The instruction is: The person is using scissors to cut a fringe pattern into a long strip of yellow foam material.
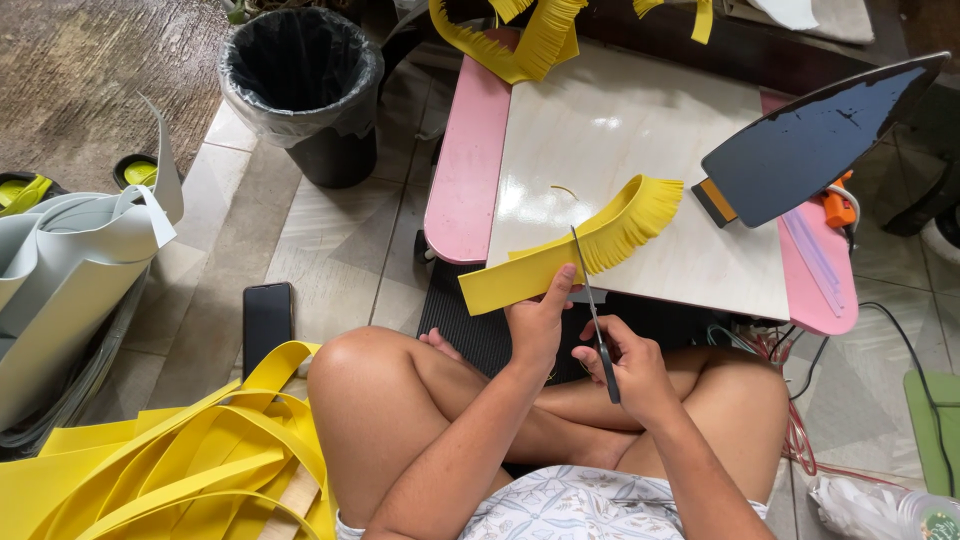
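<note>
Head view, near to far. Sitting cross-legged on the tiled floor, with loose yellow foam strips (170,460) piling up well to the left of the fingers.

Left hand (537,325): pinching the yellow foam strip (560,255), thumb pressed on top, remaining fingers (535,335) tucked beneath, clamped on the plain uncut stretch.

Right hand (632,372): gripping the scissors (595,320), fingers curled tight around the handles; blades slightly parted, tips biting into the strip's edge just right of the left thumb.

Judging progress: fringe (640,215) already cut along the far curling section, beyond the blade tips; plain stretch running leftward past the left thumb yet to be snipped, roughly half of this 1 strip. More uncut strips waiting in the near pile, so plenty seemingly left.

Further out from the fingertips: resting on the pale board (620,120) atop a pink table (465,170). Lying to the right of the blades, a dark blade-shaped cutout (810,140) and an orange tool (838,208). Hanging at the far edge, finished fringed yellow pieces (530,35). Standing far left, a black bin (300,80); lying near the left knee, a phone (268,318).
</note>
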